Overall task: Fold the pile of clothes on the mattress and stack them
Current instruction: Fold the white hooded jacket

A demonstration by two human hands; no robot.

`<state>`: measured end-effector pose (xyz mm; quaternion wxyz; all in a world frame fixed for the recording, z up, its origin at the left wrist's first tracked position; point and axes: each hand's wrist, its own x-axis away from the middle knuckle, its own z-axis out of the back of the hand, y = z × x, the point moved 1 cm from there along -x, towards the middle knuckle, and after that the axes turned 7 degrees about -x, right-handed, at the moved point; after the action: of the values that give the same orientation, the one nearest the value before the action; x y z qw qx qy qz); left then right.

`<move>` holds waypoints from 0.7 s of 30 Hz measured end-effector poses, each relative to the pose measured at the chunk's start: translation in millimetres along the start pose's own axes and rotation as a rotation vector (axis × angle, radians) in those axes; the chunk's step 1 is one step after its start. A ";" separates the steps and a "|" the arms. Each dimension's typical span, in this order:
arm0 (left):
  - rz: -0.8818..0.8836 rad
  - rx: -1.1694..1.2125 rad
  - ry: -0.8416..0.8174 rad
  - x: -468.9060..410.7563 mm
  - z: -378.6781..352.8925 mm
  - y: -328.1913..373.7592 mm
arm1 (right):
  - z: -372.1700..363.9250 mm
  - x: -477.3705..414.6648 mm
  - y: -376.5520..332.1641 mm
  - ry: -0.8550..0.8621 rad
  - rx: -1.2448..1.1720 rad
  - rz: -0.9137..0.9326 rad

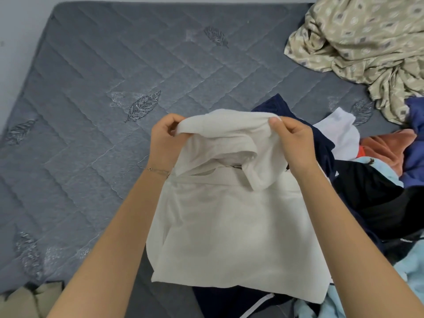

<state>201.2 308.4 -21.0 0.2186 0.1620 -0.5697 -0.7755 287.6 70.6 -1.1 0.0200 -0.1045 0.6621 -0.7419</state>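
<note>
A cream-white garment point(229, 226) hangs in front of me above the grey quilted mattress point(103, 88). My left hand point(164, 143) pinches its top edge on the left. My right hand point(296, 143) pinches the same edge on the right, thumb on top. The cloth sags between the two hands and drapes down toward me. The pile of clothes point(378, 180) lies to the right: navy, white, rust-orange, black, blue and light-blue pieces, partly hidden behind the garment and my right arm.
A beige patterned sheet point(367, 42) is bunched at the mattress's far right corner. A pale wall runs along the left edge. An olive-tan cloth point(29, 299) shows at the bottom left, off the mattress. The left half of the mattress is bare quilting.
</note>
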 end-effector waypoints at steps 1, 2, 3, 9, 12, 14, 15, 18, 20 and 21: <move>-0.026 0.029 -0.003 1.3 -2.0 2.4 | -2.0 0.9 -2.4 0.037 -0.028 0.010; -0.053 0.060 -0.009 3.6 -4.3 3.6 | -3.9 2.5 -4.2 0.048 -0.054 0.019; -0.074 0.077 -0.019 6.3 -6.5 2.2 | -5.6 5.3 -4.6 0.037 -0.080 0.016; -0.030 0.007 -0.261 47.1 -2.9 -39.3 | 6.3 36.1 22.5 -0.111 -0.077 -0.081; 0.059 -0.006 -0.376 83.1 7.5 -60.9 | 17.8 65.5 30.1 -0.232 -0.028 -0.127; 0.103 -0.039 -0.444 109.8 13.2 -74.7 | 26.2 87.3 40.4 -0.308 -0.012 -0.189; 0.124 -0.061 -0.482 124.4 15.0 -82.1 | 30.0 98.7 48.8 -0.344 -0.009 -0.238; 0.233 -0.073 -0.549 168.6 12.8 -104.6 | 39.0 130.6 85.1 -0.379 0.016 -0.422; 0.328 -0.029 -0.523 189.8 8.6 -115.6 | 39.9 146.1 108.4 -0.343 0.034 -0.496; 0.365 -0.009 -0.502 197.2 5.6 -119.8 | 38.9 151.1 116.6 -0.327 0.050 -0.504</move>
<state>11.9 240.3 -134.1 0.2074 -0.1406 -0.6222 -0.7417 134.3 -7.2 -92.8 -0.0558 -0.3830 0.5850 -0.7127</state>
